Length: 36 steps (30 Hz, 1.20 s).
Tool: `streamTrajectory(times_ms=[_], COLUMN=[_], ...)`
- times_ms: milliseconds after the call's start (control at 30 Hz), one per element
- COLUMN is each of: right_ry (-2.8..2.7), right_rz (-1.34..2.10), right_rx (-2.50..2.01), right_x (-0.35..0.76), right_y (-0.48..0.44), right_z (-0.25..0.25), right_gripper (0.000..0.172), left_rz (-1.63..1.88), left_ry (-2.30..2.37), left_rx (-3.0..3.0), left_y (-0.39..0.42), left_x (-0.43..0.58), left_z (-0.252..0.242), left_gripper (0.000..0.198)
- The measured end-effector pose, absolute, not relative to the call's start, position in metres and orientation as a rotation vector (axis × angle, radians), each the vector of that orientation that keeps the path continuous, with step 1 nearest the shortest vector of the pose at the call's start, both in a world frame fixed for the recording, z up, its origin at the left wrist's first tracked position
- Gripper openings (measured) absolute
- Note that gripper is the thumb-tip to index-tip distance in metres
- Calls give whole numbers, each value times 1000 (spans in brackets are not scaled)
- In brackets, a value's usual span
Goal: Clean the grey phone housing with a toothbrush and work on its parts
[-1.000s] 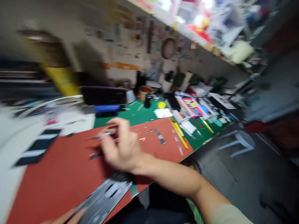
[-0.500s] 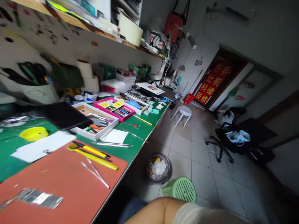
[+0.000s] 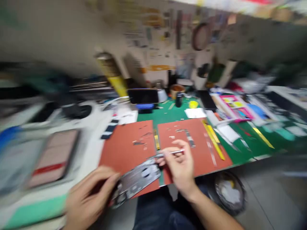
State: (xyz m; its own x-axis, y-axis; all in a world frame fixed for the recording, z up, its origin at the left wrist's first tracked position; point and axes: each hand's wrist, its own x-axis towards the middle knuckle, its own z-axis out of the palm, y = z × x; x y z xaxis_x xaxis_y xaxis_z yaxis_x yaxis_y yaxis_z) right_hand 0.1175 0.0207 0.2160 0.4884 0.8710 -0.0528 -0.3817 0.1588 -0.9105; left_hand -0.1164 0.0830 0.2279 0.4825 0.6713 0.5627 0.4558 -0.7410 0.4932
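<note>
Blur softens the whole head view. My left hand (image 3: pixel 92 193) is closed on the near left end of an opened phone (image 3: pixel 137 179), whose grey metal inside faces up. The phone lies tilted over the front edge of the orange-red mats (image 3: pixel 129 137). My right hand (image 3: pixel 179 167) pinches a slim silver screwdriver (image 3: pixel 177 152) with a reddish end. It points left toward the phone's far right corner; whether its tip touches cannot be made out. Small dark parts (image 3: pixel 141 140) are scattered on the mat beyond the phone.
On the left lies a pinkish phone (image 3: pixel 54 156) with a red band. A dark-screened phone (image 3: pixel 143 96) stands at the back. Yellow tools (image 3: pixel 213 139) lie right of the mats, near part trays (image 3: pixel 236 110). A waste bin (image 3: pixel 230 191) stands on the floor at right.
The view has swung left from the room and floor to the bench in front of me. Both hands are now in view, with the opened phone and the screwdriver.
</note>
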Motion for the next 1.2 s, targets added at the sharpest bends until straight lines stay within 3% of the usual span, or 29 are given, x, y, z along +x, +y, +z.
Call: streamTrajectory(times_ms=[100, 233, 400, 767, 1200], right_ry=[-598, -683, -821, -900, -881], right_rz=[949, 970, 988, 972, 981], right_rx=[-1102, -1121, -1104, -1119, -1103], right_x=[123, 118, 104, 103, 104], right_y=[20, 12, 11, 11, 9], right_z=[209, 209, 211, 205, 204], right_gripper=[50, 49, 43, 39, 35], left_rz=[1156, 1130, 1078, 1127, 1136], left_ry=[1008, 956, 885, 846, 830], left_rx=[2171, 2080, 1996, 2003, 2094], left_y=[73, 75, 73, 69, 70], left_x=[-129, -120, -119, -118, -117], left_z=[223, 219, 219, 218, 214], left_gripper=[19, 6, 17, 7, 11])
